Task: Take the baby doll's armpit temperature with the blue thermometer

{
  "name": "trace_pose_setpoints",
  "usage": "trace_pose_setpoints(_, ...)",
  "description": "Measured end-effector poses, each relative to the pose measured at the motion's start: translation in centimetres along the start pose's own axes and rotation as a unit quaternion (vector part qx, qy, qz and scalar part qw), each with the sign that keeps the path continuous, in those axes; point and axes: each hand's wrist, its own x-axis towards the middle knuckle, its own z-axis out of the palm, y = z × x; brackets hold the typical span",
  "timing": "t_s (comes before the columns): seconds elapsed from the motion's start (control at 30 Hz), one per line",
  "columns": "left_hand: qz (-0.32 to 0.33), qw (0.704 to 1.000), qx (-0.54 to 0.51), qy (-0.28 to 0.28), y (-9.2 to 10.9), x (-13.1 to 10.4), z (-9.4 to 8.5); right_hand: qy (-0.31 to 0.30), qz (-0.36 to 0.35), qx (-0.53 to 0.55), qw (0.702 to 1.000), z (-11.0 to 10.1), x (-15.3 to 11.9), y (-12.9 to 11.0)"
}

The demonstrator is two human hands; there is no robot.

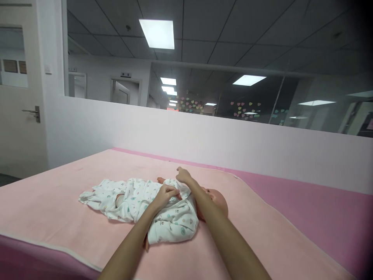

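A baby doll (217, 200) lies on its back, its bald head at the right and its body stretching left. White clothing (175, 221) with small coloured prints covers its torso, arms and legs. One small doll hand shows at the far side, another at the near sleeve's end. My left hand (165, 196) rests over the doll's chest, fingers curled against the front of the clothing. Farther away, my right hand (184, 175) is bent with its fingers together above the doll's far shoulder; what they hold, if anything, is too small to tell. My right forearm partly hides the doll's face.
A pale pink sheet (87, 179) covers the padded surface, with darker pink (305, 202) at its edges. Behind it stands a low white wall (233, 144) below a large window. At the left is a door (20, 136) with a metal handle.
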Motion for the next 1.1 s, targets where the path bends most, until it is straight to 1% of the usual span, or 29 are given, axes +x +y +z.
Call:
trace_pose_setpoints(0.17, 0.009, 1.000, -0.007, 0.008, -1.0, 0.5, 0.0, -0.055, 0.036, 0.044, 0.997, 2.3, 4.5, -3.9)
trace_pose_setpoints(0.23, 0.015, 1.000, 0.010, 0.009, -1.3, 0.6, 0.2, -0.077, 0.046, 0.058, 0.994, 3.3, 5.5, -4.4)
trace_pose_setpoints(0.3, 0.023, 0.999, 0.040, 0.023, -1.4, 0.6, 0.4, -0.094, 0.051, 0.067, 0.992, 4.1, 5.9, -4.3)
trace_pose_setpoints(0.37, 0.028, 0.994, 0.083, 0.065, -1.2, 0.6, 0.4, -0.107, 0.047, 0.073, 0.990, 4.6, 6.0, -3.7)
trace_pose_setpoints(0.43, 0.020, 0.980, 0.139, 0.140, -0.9, 0.5, 0.0, -0.109, 0.035, 0.079, 0.990, 5.0, 5.8, -3.1)
trace_pose_setpoints(0.5, 0.006, 0.953, 0.200, 0.230, -0.6, 0.4, -0.8, -0.098, 0.020, 0.090, 0.991, 5.2, 5.4, -2.9)
trace_pose_setpoints(0.53, 0.001, 0.936, 0.231, 0.266, -0.4, 0.4, -1.3, -0.089, 0.015, 0.097, 0.991, 5.3, 5.2, -2.8)
trace_pose_setpoints(0.57, 0.001, 0.919, 0.259, 0.296, -0.3, 0.3, -1.8, -0.079, 0.011, 0.103, 0.991, 5.3, 5.0, -2.9)
trace_pose_setpoints(0.6, 0.000, 0.907, 0.288, 0.306, -0.4, 0.4, -2.1, -0.069, 0.008, 0.110, 0.991, 5.4, 4.8, -2.9)
trace_pose_setpoints(0.63, 0.002, 0.898, 0.320, 0.301, -0.5, 0.5, -2.4, -0.060, 0.005, 0.116, 0.991, 5.4, 4.7, -3.0)
trace_pose_setpoints(0.67, 0.006, 0.891, 0.354, 0.284, -0.8, 0.6, -2.6, -0.051, 0.003, 0.121, 0.991, 5.4, 4.5, -3.0)
trace_pose_setpoints(0.8, 0.008, 0.874, 0.463, 0.150, -2.6, 1.4, -2.7, -0.024, -0.009, 0.141, 0.990, 5.4, 4.3, -2.9)
trace_pose_setpoints(0.9, -0.028, 0.867, 0.491, 0.082, -3.5, 1.8, -2.7, -0.005, -0.012, 0.154, 0.988, 5.5, 4.3, -2.8)
trace_pose_setpoints(1.0, -0.067, 0.852, 0.517, 0.046, -3.5, 1.7, -2.7, 0.007, -0.011, 0.166, 0.986, 5.6, 4.4, -2.6)
trace_pose_setpoints(1.1, -0.089, 0.832, 0.546, 0.037, -2.9, 1.6, -2.5, 0.014, -0.005, 0.172, 0.985, 5.8, 4.4, -2.6)
